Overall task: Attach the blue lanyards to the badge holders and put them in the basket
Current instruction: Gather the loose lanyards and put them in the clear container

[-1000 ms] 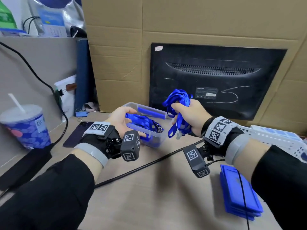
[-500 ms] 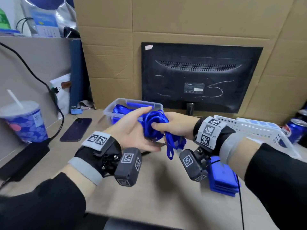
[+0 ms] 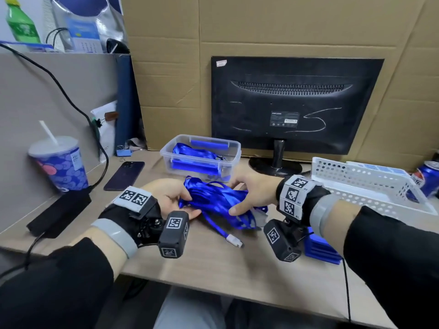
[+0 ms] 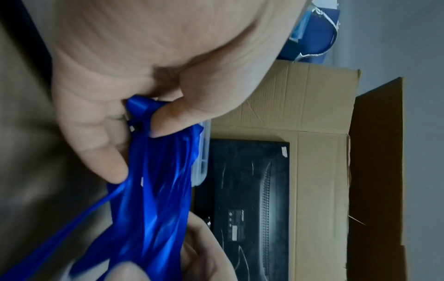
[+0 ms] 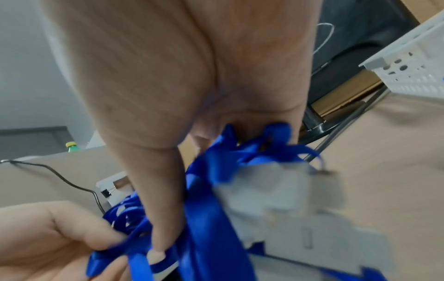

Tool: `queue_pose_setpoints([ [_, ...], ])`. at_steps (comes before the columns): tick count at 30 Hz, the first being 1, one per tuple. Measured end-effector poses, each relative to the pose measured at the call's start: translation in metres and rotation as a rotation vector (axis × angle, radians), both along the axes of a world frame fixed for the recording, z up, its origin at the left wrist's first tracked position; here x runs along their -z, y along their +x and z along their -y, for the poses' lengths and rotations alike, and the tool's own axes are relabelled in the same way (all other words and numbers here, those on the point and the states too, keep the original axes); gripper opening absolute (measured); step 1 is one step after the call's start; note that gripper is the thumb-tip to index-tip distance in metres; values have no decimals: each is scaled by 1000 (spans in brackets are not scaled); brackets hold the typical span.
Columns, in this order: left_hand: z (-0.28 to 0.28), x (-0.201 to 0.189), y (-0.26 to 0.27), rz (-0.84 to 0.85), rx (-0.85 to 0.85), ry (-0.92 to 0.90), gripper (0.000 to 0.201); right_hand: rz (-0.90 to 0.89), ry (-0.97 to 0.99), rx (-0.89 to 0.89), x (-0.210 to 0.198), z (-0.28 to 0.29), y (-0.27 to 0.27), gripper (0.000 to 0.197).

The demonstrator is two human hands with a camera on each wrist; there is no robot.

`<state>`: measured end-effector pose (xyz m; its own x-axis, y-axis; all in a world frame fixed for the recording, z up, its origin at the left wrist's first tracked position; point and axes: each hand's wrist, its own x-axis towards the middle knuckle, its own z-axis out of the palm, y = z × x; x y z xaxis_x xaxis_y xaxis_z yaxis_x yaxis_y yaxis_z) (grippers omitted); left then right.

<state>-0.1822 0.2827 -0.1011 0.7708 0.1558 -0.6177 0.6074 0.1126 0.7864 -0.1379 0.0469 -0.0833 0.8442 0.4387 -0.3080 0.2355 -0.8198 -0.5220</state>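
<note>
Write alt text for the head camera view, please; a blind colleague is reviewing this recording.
Two hands, the left hand and right hand, hold a tangled bundle of blue lanyards between them above a desk. Behind sit a clear box of more lanyards and a monitor; a white basket stands to the right.

Beige surface [image 3: 213,262], cardboard wall [image 3: 261,27] behind black monitor back [image 3: 297,103], grey partition [image 3: 42,96] left. Even indoor light.

Tangled blue lanyards [image 3: 215,201] above desk
</note>
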Motion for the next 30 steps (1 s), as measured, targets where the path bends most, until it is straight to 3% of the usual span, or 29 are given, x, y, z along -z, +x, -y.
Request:
queue_pose_setpoints([
  [2,-6,-8,-5,-59,35,64,19,-6,-41,-12,-3,1,1,70],
  [3,-8,-12,-5,-77,44,58,23,12,-56,-5,-5,2,1,66],
  [6,-6,-24,-2,-39,20,83,94,158,-99,45,-7,1,5,32],
  [7,-4,-29,-1,25,9,89,97,154,-106,58,-8,0,6,19],
  [12,17,-39,-2,103,27,138,52,-347,-51,-96,-9,-2,-8,13],
  [14,19,-37,0,64,65,147,57,-416,-50,-203,-7,-5,-17,15],
  [17,19,-34,3,31,116,131,34,-393,-88,-319,-5,-19,-26,21],
  [20,21,-30,3,26,203,88,10,-263,-267,-312,0,-32,-29,29],
  [24,20,-26,3,21,247,88,12,-120,-408,-259,9,-39,-30,34],
  [30,17,-24,1,99,243,21,31,-134,-436,-266,10,-41,-35,20],
])
